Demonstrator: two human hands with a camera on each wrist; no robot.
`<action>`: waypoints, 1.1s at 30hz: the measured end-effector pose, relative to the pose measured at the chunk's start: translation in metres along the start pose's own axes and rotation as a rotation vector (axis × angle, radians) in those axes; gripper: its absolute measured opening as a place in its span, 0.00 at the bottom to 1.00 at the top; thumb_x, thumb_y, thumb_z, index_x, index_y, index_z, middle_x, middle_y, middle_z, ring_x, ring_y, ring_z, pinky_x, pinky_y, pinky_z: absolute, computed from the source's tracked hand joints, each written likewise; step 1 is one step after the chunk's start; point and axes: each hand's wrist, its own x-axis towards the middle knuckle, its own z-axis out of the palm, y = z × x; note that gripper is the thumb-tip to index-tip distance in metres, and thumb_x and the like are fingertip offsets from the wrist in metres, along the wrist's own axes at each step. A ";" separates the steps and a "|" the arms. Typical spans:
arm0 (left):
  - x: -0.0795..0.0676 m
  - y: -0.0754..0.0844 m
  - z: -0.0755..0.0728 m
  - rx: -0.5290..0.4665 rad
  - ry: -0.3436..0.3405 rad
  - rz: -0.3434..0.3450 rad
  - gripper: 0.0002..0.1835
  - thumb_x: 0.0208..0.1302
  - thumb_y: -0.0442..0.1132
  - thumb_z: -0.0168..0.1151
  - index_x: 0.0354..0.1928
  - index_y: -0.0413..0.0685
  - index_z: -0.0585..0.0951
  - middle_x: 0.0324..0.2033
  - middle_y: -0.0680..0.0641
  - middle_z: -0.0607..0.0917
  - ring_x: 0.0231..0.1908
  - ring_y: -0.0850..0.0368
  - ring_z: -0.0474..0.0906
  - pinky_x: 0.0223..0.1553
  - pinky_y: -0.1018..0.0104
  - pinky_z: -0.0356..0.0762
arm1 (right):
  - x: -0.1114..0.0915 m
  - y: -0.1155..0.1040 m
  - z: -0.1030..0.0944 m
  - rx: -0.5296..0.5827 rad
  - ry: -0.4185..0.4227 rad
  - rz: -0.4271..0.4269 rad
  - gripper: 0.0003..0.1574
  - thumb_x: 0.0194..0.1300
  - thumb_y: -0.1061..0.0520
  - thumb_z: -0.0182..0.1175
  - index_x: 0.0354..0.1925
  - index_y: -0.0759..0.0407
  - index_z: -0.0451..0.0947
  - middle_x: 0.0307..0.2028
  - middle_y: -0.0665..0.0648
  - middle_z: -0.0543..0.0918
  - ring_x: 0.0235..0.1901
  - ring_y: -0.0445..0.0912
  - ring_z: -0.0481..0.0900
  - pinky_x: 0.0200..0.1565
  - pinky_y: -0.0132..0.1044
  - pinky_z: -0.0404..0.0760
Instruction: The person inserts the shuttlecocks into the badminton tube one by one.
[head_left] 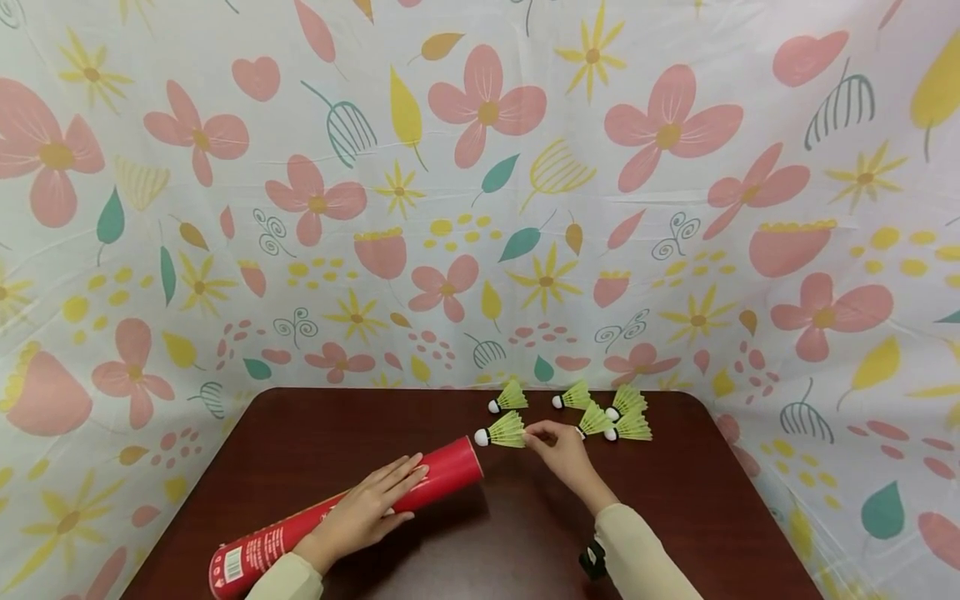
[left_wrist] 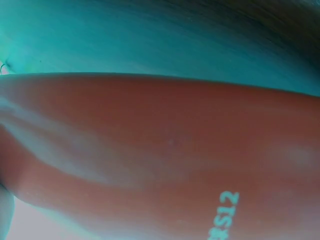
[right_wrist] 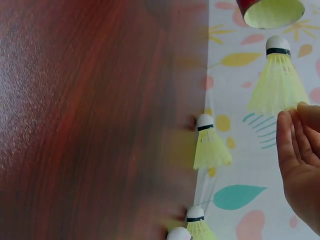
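Observation:
My left hand (head_left: pixel 371 504) holds a long red shuttlecock tube (head_left: pixel 450 477) with its fingers laid across it. The tube slants up to the right, and its rim faces the shuttlecock. In the left wrist view the tube (left_wrist: pixel 175 135) fills much of the picture, with pale lettering low down. Between thumb and fingertips, my right hand (head_left: pixel 564 457) pinches a yellow shuttlecock (head_left: pixel 504 431) by its skirt edge. Its white cork points at the tube. In the right wrist view this shuttlecock (right_wrist: pixel 278 82) stands just short of the tube's open mouth (right_wrist: pixel 275 14).
Several more yellow shuttlecocks lie near the table's back edge: one (head_left: pixel 510 397) behind the pinched one, one (head_left: pixel 574 396) farther right, others (head_left: pixel 632 427) clustered at the right. The dark brown table (head_left: pixel 525 542) ends at a floral cloth (head_left: pixel 480 208). A black band (head_left: pixel 592 560) circles the right wrist.

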 end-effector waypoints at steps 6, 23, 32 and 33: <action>0.002 0.000 -0.002 0.002 -0.003 -0.024 0.45 0.49 0.43 0.77 0.70 0.50 0.66 0.70 0.48 0.64 0.64 0.46 0.69 0.61 0.56 0.69 | -0.003 -0.003 0.003 0.027 -0.032 -0.054 0.02 0.60 0.61 0.66 0.35 0.56 0.85 0.31 0.51 0.86 0.29 0.40 0.80 0.32 0.33 0.80; 0.000 0.002 -0.001 -0.015 0.002 0.007 0.45 0.50 0.43 0.76 0.70 0.46 0.65 0.70 0.46 0.64 0.63 0.43 0.68 0.60 0.54 0.70 | -0.018 -0.022 0.017 0.032 -0.115 -0.158 0.04 0.61 0.63 0.65 0.36 0.62 0.84 0.32 0.56 0.86 0.31 0.42 0.81 0.35 0.31 0.80; -0.001 0.005 -0.002 -0.031 -0.011 -0.013 0.47 0.47 0.40 0.78 0.70 0.47 0.66 0.70 0.47 0.64 0.64 0.45 0.68 0.59 0.53 0.71 | -0.032 -0.055 0.017 0.047 -0.166 -0.173 0.05 0.61 0.68 0.63 0.36 0.69 0.83 0.33 0.64 0.85 0.32 0.51 0.82 0.36 0.34 0.81; -0.002 0.006 -0.002 -0.033 -0.009 -0.013 0.47 0.46 0.40 0.78 0.70 0.47 0.66 0.70 0.47 0.64 0.63 0.44 0.69 0.59 0.53 0.71 | -0.031 -0.051 0.019 0.045 -0.167 -0.181 0.05 0.61 0.68 0.63 0.37 0.68 0.83 0.33 0.63 0.85 0.32 0.50 0.81 0.35 0.35 0.81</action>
